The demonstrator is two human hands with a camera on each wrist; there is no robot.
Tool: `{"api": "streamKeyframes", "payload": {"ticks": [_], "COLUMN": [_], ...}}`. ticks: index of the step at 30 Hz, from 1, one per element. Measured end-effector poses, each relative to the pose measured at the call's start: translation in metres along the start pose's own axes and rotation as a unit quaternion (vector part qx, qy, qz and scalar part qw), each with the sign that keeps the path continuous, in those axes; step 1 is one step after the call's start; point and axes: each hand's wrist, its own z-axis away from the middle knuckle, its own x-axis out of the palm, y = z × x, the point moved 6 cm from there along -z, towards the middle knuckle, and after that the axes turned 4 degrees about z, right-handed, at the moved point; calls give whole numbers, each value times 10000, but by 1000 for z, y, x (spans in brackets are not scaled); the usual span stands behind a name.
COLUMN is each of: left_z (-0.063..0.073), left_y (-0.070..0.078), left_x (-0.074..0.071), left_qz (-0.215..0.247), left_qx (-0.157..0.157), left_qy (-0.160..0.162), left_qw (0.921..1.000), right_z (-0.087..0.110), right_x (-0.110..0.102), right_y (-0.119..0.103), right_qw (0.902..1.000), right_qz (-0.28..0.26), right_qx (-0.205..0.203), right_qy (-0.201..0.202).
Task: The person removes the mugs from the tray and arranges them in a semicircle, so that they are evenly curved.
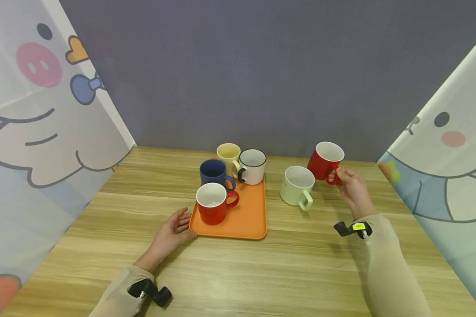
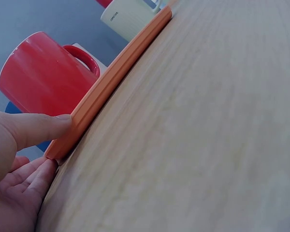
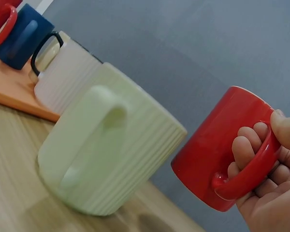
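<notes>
My right hand (image 1: 353, 189) grips a red mug (image 1: 321, 164) by its handle, fingers through the loop and thumb at the top. Just left of that mug stands a pale green mug (image 1: 292, 193), its handle turned toward me. My left hand (image 1: 174, 231) holds the near left corner of an orange tray (image 1: 251, 215), thumb on the front rim and fingertips against the side. On the tray sit another red mug (image 1: 211, 213), a dark blue mug (image 1: 211, 174), a cream yellow mug (image 1: 226, 154) and a white mug with a black rim (image 1: 255, 169).
The wooden table (image 1: 230, 273) runs back to a grey partition (image 1: 246, 79). Printed cartoon panels stand on the left (image 1: 55, 114) and right (image 1: 456, 176). The mugs on the tray are close together along its left and far sides.
</notes>
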Motion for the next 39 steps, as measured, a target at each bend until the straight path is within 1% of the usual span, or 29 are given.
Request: {"api": "streamKeyframes", "payload": {"ticks": [5, 8, 12, 19, 22, 29, 34, 39], "left_z": [-1, -1, -1, -1, -1, 0, 1, 1], "left_y": [0, -1, -2, -3, -3, -3, -1, 1], "left_x": [0, 0, 0, 0, 0, 0, 0, 1], "left_qz": [-19, -44, -71, -107, -124, -116, -92, -45], "left_qx": [20, -7, -34, -57, -41, -58, -12, -3], "left_qy": [-10, -1, -1, -18, 0, -7, -28, -25], "left_qw": [10000, 10000, 10000, 9999, 9999, 9999, 10000, 10000], "right_z": [2, 3, 7, 10, 10, 11, 11, 10], "right_x": [-6, -8, -9, -8, -10, -13, -17, -20], "right_y": [8, 13, 18, 25, 28, 34, 38, 42], "right_qw": [9999, 9997, 9992, 9985, 9979, 9975, 9960, 9954], "right_qz": [118, 91, 186, 378, 503, 439, 614, 617], "right_qx": [98, 215, 336, 350, 386, 548, 640, 720], "right_qy": [-67, -56, -68, -178, -134, -97, -99, -117]}}
